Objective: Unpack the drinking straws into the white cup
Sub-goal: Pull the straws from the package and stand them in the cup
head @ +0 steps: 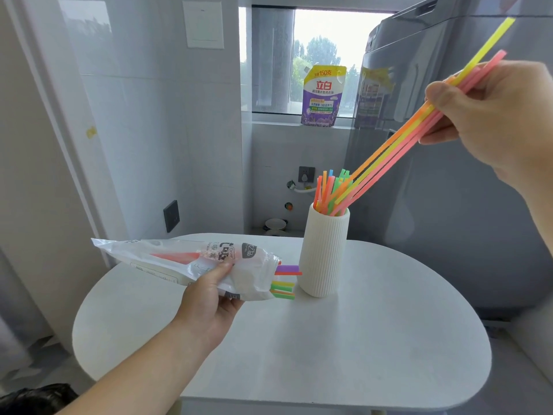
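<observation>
Straws (398, 145) pinched right (490, 115), bag (209, 265) gripped left (209, 298)

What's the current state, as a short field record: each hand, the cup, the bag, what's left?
right hand: raised, pinching a bunch of straws whose lower ends reach into the cup
left hand: holding the plastic bag above the table
white cup: upright on the table, already holding several straws
bag contents: a few straw ends stick out of its open end, beside the cup
remaining: bag not yet emptied
</observation>
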The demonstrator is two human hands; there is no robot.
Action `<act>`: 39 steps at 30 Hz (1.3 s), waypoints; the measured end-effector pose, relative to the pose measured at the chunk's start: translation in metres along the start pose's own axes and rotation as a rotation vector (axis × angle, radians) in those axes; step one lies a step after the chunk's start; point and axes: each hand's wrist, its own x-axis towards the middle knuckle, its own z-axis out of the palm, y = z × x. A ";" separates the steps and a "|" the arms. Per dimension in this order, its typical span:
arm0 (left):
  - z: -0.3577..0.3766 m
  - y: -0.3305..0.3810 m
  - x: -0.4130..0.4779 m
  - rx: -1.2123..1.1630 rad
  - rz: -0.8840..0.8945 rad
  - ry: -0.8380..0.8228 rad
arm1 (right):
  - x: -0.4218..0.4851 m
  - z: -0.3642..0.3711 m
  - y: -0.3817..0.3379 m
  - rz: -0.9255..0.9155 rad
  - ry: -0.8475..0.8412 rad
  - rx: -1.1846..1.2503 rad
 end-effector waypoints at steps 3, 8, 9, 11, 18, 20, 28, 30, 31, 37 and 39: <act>0.000 0.000 0.000 0.007 -0.001 -0.002 | 0.006 0.000 -0.001 0.009 0.000 -0.011; 0.000 0.001 0.000 0.012 -0.004 0.005 | 0.005 0.006 -0.004 0.020 -0.048 -0.048; 0.001 0.000 0.000 0.010 -0.004 0.005 | 0.006 0.009 -0.006 0.024 -0.055 -0.047; 0.001 0.000 -0.001 0.005 -0.008 0.004 | 0.008 0.015 -0.010 0.036 -0.076 -0.041; 0.001 0.002 -0.003 0.012 -0.003 -0.008 | 0.018 0.039 -0.011 0.098 -0.204 -0.135; 0.001 0.002 -0.003 0.009 -0.005 -0.002 | 0.017 0.045 -0.008 0.103 -0.215 -0.147; 0.001 0.002 -0.002 0.002 -0.024 -0.011 | 0.011 0.067 0.010 0.159 -0.356 -0.155; 0.002 0.002 -0.002 -0.002 -0.029 -0.015 | 0.007 0.074 0.017 0.160 -0.400 -0.180; 0.002 0.002 -0.002 -0.003 -0.032 -0.018 | 0.004 0.077 0.021 0.159 -0.420 -0.196; 0.002 0.001 -0.002 -0.001 -0.034 -0.018 | -0.010 0.098 0.045 0.080 -0.373 -0.439; 0.002 0.001 -0.002 -0.001 -0.033 -0.015 | -0.016 0.100 0.049 0.064 -0.301 -0.392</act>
